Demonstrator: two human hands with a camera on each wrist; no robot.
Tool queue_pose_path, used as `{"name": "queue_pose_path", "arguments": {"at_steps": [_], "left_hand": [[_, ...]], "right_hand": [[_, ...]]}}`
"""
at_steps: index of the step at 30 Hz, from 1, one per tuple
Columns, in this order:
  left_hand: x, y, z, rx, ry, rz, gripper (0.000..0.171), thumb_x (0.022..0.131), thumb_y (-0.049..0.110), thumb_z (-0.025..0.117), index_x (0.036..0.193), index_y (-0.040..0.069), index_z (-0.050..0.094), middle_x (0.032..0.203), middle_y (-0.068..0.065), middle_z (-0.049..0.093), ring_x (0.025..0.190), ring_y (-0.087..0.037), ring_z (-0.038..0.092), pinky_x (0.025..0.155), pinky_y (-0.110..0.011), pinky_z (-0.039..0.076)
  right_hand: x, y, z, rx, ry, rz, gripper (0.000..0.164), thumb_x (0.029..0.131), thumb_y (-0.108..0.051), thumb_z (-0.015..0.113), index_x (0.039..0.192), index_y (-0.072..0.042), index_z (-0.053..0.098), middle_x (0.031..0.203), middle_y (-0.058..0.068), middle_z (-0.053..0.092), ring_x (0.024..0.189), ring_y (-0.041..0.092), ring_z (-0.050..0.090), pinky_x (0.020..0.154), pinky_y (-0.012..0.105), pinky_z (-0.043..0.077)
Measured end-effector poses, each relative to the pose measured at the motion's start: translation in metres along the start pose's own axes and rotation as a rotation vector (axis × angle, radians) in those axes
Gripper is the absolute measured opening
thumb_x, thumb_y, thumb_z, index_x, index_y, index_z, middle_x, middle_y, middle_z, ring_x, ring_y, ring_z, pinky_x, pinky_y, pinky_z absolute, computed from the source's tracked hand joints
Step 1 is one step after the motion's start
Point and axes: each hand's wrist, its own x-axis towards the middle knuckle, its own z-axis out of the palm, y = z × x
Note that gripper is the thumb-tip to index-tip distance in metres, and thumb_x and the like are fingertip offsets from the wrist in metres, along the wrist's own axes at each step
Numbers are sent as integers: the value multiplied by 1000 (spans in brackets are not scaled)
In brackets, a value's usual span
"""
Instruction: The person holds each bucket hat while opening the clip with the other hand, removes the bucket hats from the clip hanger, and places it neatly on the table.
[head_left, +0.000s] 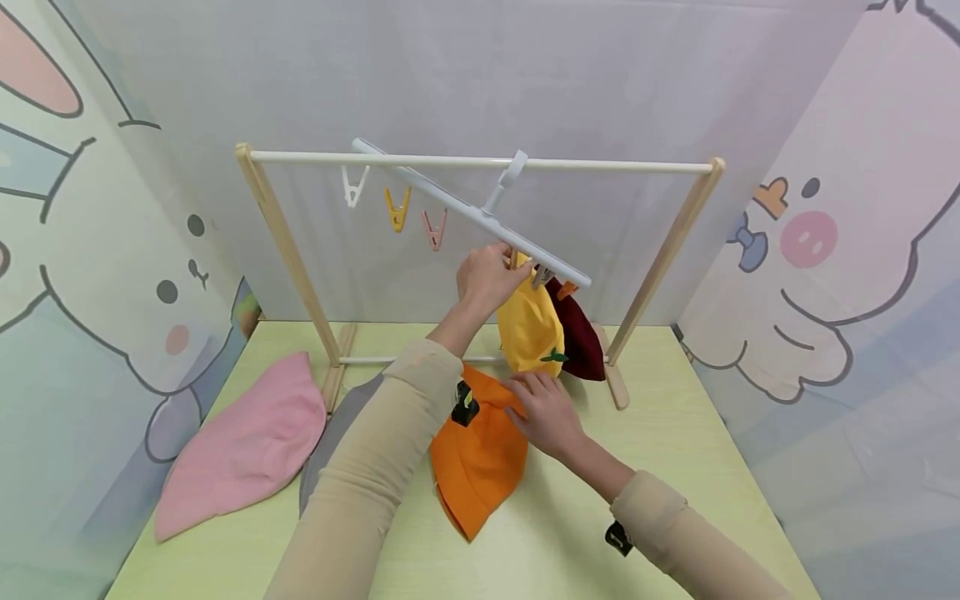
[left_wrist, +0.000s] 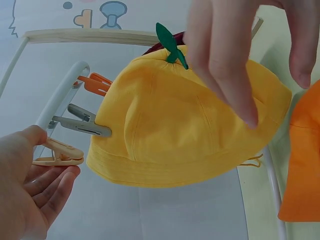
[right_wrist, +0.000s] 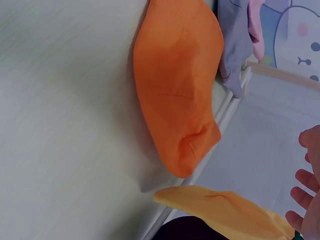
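Note:
My left hand is up at the low right end of the white hanger. Its thumb and fingers pinch a peach clothespin, shown in the left wrist view. A yellow bucket hat with a green leaf sprig hangs beside it, its brim held by a grey clothespin. Behind that hangs a maroon hat, with an orange clothespin near it. Fingers loosely bent and empty, my right hand is just below the yellow hat, in front of an orange hat on the table.
The tilted hanger hooks over the white rail of a wooden-legged rack. White, yellow and pink clothespins hang from its left part. A pink hat and a grey hat lie on the table's left.

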Motion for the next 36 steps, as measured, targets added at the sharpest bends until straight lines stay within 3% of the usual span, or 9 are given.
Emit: {"name": "queue_pose_path", "arguments": {"at_steps": [6, 14, 18, 27, 36], "left_hand": [[0, -1, -1, 11, -10, -2, 33, 78, 50, 54, 88, 19, 60, 77, 6, 63, 54, -7, 53, 44, -21, 40], [0, -3, -1, 11, 7, 3, 32, 77, 51, 55, 82, 19, 59, 73, 6, 62, 53, -6, 52, 44, -21, 39], [1, -3, 0, 7, 3, 1, 34, 77, 51, 54, 85, 19, 60, 75, 5, 63, 54, -6, 53, 44, -21, 40], [2, -2, 0, 12, -3, 5, 35, 77, 53, 52, 83, 19, 59, 75, 6, 64, 54, -6, 54, 43, -21, 39], [0, 1, 1, -2, -13, -10, 35, 77, 51, 53, 91, 20, 61, 78, 5, 65, 55, -6, 54, 43, -20, 40]], "right_hand": [[12, 0, -13, -20, 66, -47, 38, 70, -25, 69, 105, -14, 60, 105, 6, 56, 96, 27, 50, 81, 42, 39], [22, 5, -24, -31, 92, -10, 43, 71, -28, 68, 111, -16, 58, 115, 8, 52, 102, 28, 46, 86, 44, 35], [25, 9, -28, -31, 149, 10, 51, 68, -27, 70, 116, -16, 55, 121, 10, 48, 106, 29, 45, 86, 45, 35], [29, 21, -32, -13, 252, 163, 66, 64, -26, 74, 123, -13, 49, 126, 14, 44, 110, 32, 42, 76, 48, 40], [28, 29, -29, 60, 282, 262, 76, 62, -23, 76, 128, -8, 40, 129, 17, 39, 108, 35, 42, 82, 46, 41]]}}
